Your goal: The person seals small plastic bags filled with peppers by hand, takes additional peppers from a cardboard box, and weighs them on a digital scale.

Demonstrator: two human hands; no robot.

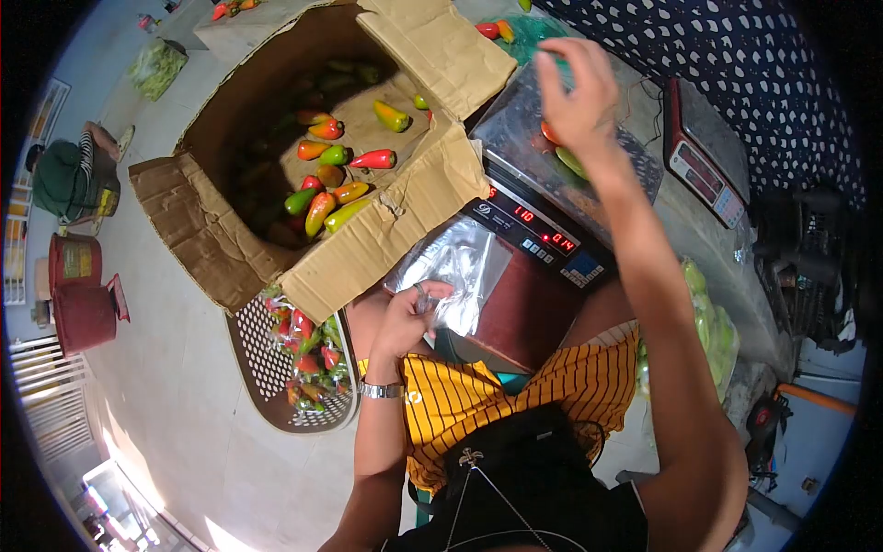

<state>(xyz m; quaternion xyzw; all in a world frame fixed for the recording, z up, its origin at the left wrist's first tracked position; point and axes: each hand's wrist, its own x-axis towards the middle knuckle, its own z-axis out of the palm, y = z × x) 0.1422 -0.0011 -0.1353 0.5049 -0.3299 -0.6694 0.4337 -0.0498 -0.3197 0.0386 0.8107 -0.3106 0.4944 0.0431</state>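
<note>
My left hand [414, 317] is closed on the edge of a clear plastic bag [469, 262], which lies flat in front of the scale over a dark red surface. Above the clear pan of the digital scale [543, 241] hovers my right hand [581, 97], its thumb and fingers apart with nothing visible between them. A red pepper [550, 132] and a green pepper [570, 164] rest on the pan, partly covered by that hand and wrist. Red digits glow on the scale's display. To the left, an open cardboard box [386, 225] holds several red, orange, yellow and green peppers [322, 210].
Below the box stands a perforated basket [262, 368] with bagged peppers [308, 350]. A second scale [704, 170] sits at the right, near green produce in a bag [704, 322]. Another person [69, 179] is at the far left, by a maroon chair [83, 294].
</note>
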